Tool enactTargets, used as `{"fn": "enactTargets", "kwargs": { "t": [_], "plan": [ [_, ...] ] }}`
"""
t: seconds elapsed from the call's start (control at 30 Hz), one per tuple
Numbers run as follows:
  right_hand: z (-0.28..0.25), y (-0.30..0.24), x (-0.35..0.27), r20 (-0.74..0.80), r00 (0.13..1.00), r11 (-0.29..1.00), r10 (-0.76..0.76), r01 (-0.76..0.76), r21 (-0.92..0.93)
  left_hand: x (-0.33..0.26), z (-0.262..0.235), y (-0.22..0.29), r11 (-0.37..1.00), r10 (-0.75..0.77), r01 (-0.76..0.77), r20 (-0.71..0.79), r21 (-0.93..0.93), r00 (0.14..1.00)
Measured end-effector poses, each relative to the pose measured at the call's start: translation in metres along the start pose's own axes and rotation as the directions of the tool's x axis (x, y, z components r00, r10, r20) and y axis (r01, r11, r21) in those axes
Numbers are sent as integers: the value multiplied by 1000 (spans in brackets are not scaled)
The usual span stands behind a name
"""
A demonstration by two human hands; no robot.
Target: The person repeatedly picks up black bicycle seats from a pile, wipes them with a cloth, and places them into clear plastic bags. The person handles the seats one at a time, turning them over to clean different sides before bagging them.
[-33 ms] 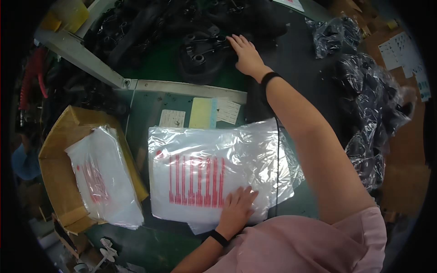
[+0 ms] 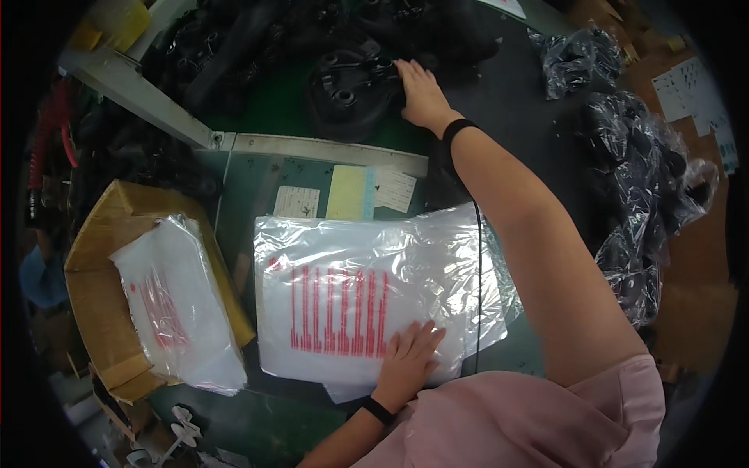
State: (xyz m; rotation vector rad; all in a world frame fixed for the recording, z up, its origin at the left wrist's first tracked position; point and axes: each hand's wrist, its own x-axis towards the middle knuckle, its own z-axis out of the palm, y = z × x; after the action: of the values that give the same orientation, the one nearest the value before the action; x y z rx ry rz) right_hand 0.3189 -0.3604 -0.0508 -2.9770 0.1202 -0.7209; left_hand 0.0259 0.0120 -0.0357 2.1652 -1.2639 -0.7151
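My left hand [image 2: 408, 357] lies flat with its fingers apart on a stack of clear plastic bags [image 2: 335, 242] with red printing. My right hand [image 2: 425, 97] reaches to the far side, its fingers over the narrow end of a black saddle-shaped part [image 2: 343, 95]. That part shows round openings on its upturned face. The thumb's grip is partly hidden, but the fingers close around the end. Beside the stack, on the left, an open cardboard box [image 2: 97, 288] holds more of the printed plastic bags [image 2: 183, 304].
More black parts [image 2: 226, 51] are heaped at the back left, behind a pale metal bar [image 2: 328, 148]. Paper slips [image 2: 351, 191] lie beyond the bag stack. Black items in clear wrap [image 2: 624, 171] line the right side. A dark cord [image 2: 479, 288] crosses the bags.
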Motion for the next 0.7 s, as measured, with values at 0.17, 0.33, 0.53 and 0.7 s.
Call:
{"fn": "enactTargets", "kwargs": {
  "t": [0.17, 0.33, 0.53, 0.7],
  "plan": [
    [-11, -9, 6, 42, 994, 995, -102, 102, -9, -3, 6, 4, 997, -63, 60, -61, -41, 996],
    [-98, -47, -45, 410, 901, 847, 139, -323, 423, 2, 5, 6, 997, -76, 72, -119, -35, 990],
    [-216, -56, -230, 713, 692, -788, -110, -498, 362, 18, 0, 43, 984, -176, 178, -327, -26, 928],
    [-263, -59, -402, 832, 540, -708, 129, -537, 458, 39, 28, 78, 928, -232, 304, -304, 217, 924]
  ]
}}
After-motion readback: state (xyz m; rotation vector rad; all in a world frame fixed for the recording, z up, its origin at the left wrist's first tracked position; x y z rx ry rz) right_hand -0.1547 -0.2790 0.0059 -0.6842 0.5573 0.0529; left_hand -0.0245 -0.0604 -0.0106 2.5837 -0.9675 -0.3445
